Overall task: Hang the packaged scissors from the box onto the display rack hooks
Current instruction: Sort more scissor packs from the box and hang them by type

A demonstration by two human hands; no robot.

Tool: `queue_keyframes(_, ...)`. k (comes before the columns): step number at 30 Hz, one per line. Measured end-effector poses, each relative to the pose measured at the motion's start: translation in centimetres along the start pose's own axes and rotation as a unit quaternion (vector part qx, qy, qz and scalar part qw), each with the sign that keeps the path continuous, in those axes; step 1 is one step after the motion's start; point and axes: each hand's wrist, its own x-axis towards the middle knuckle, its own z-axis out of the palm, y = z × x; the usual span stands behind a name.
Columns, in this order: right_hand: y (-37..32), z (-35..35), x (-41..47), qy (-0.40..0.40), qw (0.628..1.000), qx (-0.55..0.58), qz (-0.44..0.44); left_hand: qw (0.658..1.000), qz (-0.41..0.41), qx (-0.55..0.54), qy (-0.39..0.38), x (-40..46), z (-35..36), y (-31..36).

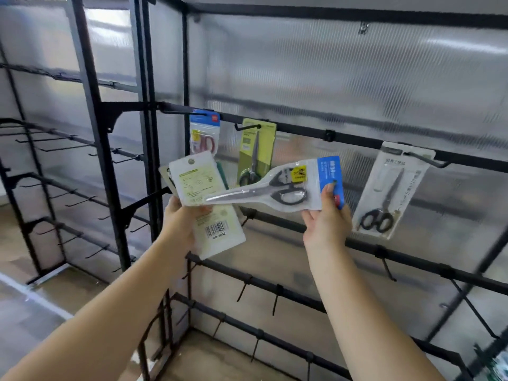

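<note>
My right hand (327,224) pinches the blue-headed clear scissors pack (277,185), long axis sideways, header rightward toward the empty black hook (329,135) above; left hand (181,218) clamps the pale-yellow carded packs (203,199).

Black rack (354,140), blue-topped scissors pack (328,178), yellow-green card (257,149), barcoded white pack (220,232)

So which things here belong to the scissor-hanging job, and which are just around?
In the job:
- right hand holding the blue-topped scissors pack
- left hand holding a stack of packs
- three packs already hung: blue-red, yellow-green, white
- empty hook on the same rail

Just around:
- side rack, nothing on its hooks
- translucent panel
</note>
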Motion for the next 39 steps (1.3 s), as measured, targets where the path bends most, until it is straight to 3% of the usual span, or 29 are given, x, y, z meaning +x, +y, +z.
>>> queue_keyframes(5, 1.7, 4.8, 1.5, -0.028, 0.999, -0.012, -0.032, 0.999, 0.011, 0.044, 0.003, 3.8, -5.5, 4.0)
queue_keyframes(8, 3.9, 8.3, 1.9, -0.045, 0.993, -0.103, -0.038, 0.997, 0.015, 0.067, -0.023, 6.0, -7.5, 6.1)
queue_keyframes(13, 9.0, 13.6, 1.2, -0.074, 0.983, -0.165, -0.043, 0.995, 0.02, 0.051, -0.081, 9.2, -9.5, 8.6)
queue_keyframes(20, 12.4, 21.3, -0.7, -0.142, 0.953, -0.232, -0.132, 0.992, 0.026, 0.006, -0.126, 11.9, -11.7, 11.8)
queue_keyframes(27, 14.2, 25.7, -0.9, -0.137, 0.953, -0.219, -0.156, 0.988, 0.024, -0.001, -0.155, 14.4, -13.8, 14.3)
queue_keyframes(39, 16.7, 26.7, 2.2, -0.055, 0.934, -0.307, -0.174, 0.974, 0.024, -0.002, -0.224, 17.5, -14.6, 14.1)
